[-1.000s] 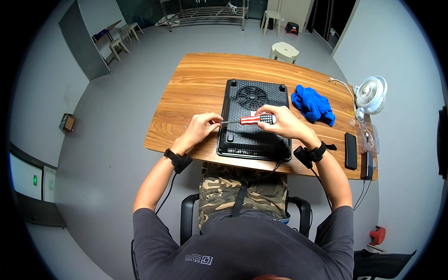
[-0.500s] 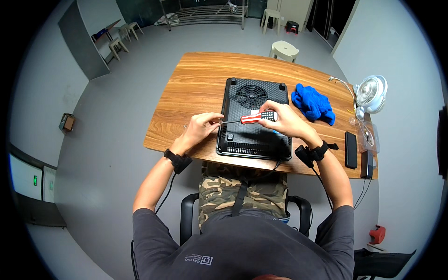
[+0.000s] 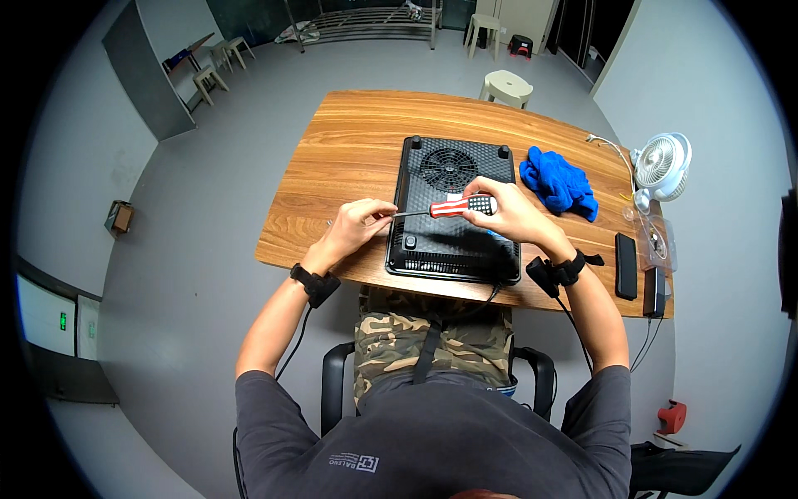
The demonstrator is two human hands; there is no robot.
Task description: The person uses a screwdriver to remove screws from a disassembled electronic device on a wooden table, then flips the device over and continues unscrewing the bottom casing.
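A black induction cooker (image 3: 420,179) lies upside down on the wooden table, with its fan grille and rubber feet facing up. Over it, my right hand (image 3: 514,214) grips the red, white and dark handle of a screwdriver (image 3: 449,208), whose shaft points left, held nearly level. My left hand (image 3: 359,226) is pinched closed at the shaft's tip, by the cooker's left edge. Whatever is between those fingertips is too small to make out.
A blue cloth (image 3: 559,183) lies crumpled right of the cooker. Farther right are a white fan (image 3: 662,162), a clear plastic box (image 3: 661,241), a black case (image 3: 625,266) and a dark box with cables (image 3: 655,293). The cooker's cord (image 3: 492,298) hangs over the table's front edge.
Hardly anything differs. The screwdriver and my right hand have shifted very slightly, and the tip stays at my left fingertips.
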